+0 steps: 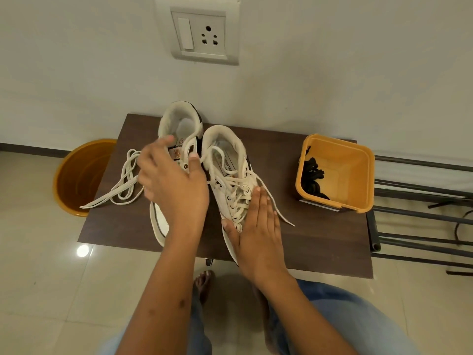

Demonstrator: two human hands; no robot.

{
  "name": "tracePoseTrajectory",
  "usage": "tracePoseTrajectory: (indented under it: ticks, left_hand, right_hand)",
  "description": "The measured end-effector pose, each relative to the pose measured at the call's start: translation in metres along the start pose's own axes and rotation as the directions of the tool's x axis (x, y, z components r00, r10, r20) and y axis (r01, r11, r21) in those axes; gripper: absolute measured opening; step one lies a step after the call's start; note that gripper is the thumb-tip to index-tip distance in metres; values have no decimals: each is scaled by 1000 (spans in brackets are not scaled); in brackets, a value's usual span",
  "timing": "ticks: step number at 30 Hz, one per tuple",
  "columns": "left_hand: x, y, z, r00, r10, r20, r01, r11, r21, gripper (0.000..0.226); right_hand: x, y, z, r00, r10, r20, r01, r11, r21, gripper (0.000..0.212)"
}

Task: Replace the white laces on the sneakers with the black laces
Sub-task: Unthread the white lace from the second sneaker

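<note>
**One sneaker unlaced, the other still wearing white**

Two white sneakers are sitting side by side on a small dark brown bench (307, 239), heels pointing toward the wall. The left sneaker (179, 129) is already stripped: its white lace (122, 183) is lying loose in a tangle on the bench just to the left of it. The right sneaker (230, 175) is still carrying its white lace through the eyelets, with the loose ends trailing off to the right.

The left hand (174, 185) is hovering over the left sneaker with its fingers spread and relaxed, thumb sitting near the tongue; it's a bit blurred and I can't tell if it's actually touching the shoe, but it isn't gripping anything. The right hand (258, 226) is lying flat on the toe end of the right sneaker, fingers straight and together, pressing on the laced part, holding nothing.

The black laces (313, 175) are sitting bunched up inside an orange square tub (358, 175) at the bench's right end, well apart from the shoes. An orange round bucket (76, 175) is standing on the floor just off the left edge, and a wall socket (202, 34) is showing above.
</note>
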State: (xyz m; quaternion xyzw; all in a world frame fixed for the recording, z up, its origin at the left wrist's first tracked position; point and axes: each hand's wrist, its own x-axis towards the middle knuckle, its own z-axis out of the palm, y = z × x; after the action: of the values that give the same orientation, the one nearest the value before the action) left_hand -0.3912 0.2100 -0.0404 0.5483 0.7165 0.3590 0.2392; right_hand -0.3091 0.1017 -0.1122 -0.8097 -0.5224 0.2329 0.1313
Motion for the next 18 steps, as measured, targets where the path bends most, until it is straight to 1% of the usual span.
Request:
tracePoseTrajectory:
  ticks: [1, 2, 3, 4, 5, 6, 7, 10, 13, 15, 17, 18]
  left_hand:
    - [0, -1, 1, 994, 108, 23, -109, 991, 77, 39]
    - [-1, 0, 2, 969, 234, 75, -243, 958, 149, 41]
    - [-4, 0, 5, 925, 346, 153, -374, 900, 223, 34]
    - [-8, -2, 9, 879, 410, 246, -471, 829, 302, 25]
    - [-12, -5, 13, 841, 427, 334, -533, 764, 365, 21]
    - [-16, -7, 17, 822, 405, 400, -556, 724, 408, 23]
    - [-18, -7, 19, 816, 383, 432, -561, 705, 434, 26]
    - [-15, -10, 19, 801, 403, 443, -589, 664, 461, 32]
    - [-10, -11, 19, 802, 386, 456, -582, 678, 449, 28]
    - [-11, -11, 19, 789, 410, 457, -599, 678, 426, 25]
    - [-11, -10, 20, 780, 439, 447, -614, 674, 410, 29]
    - [-10, -10, 21, 785, 429, 447, -607, 680, 412, 33]
  right_hand:
    - [0, 0, 0, 1000, 4, 5, -4, 1000, -6, 85]
    - [0, -1, 0, 1000, 7, 10, -7, 1000, -12, 86]
    - [0, -1, 0, 1000, 11, 15, -11, 1000, -19, 87]
    - [1, -1, 0, 1000, 13, 15, -13, 1000, -26, 89]
    - [1, 0, 1, 1000, 13, 13, -13, 999, -35, 90]
    - [2, 0, 2, 1000, 11, 7, -11, 999, -44, 90]
    - [2, 1, 2, 1000, 9, 2, -9, 999, -53, 90]
    - [1, 0, 4, 1000, 15, -8, -16, 998, -62, 91]
    - [2, -1, 6, 999, 16, -40, -19, 997, -69, 90]
    - [2, -1, 7, 999, 14, -46, -17, 997, -77, 89]
    - [1, -1, 9, 999, 9, -43, -12, 996, -87, 88]
    - [1, -1, 9, 999, 5, -45, -9, 996, -93, 87]
